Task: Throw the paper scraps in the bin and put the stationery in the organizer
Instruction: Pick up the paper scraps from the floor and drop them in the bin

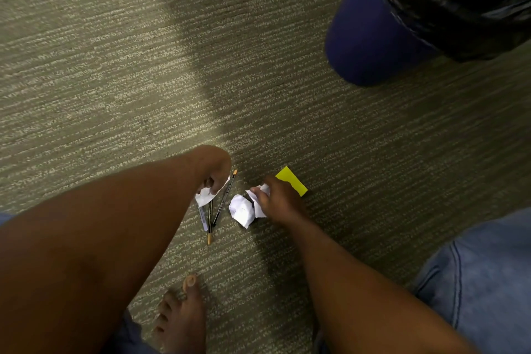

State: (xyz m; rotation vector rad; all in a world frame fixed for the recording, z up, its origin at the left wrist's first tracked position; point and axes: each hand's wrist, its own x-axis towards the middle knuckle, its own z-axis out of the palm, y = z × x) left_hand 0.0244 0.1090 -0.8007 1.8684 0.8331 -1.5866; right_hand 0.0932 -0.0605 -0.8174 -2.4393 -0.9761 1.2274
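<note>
My left hand (pixel 215 172) reaches down to the carpet and pinches a white paper scrap (pixel 205 195). Under and beside that scrap lie a pen (pixel 203 217) and two pencils (pixel 224 201), fanned out on the floor. My right hand (pixel 280 201) grips a crumpled white paper scrap (pixel 260 192) at its edge. A second crumpled white ball (pixel 242 210) rests just left of it, touching. A yellow sticky note (pixel 291 180) lies flat behind my right hand. The blue bin (pixel 370 37) with a black liner stands at the upper right.
The floor is grey-beige striped carpet (pixel 115 80). My bare foot (pixel 181 316) stands near the bottom centre. My denim-clad knee (pixel 482 282) fills the lower right. No organizer is in view.
</note>
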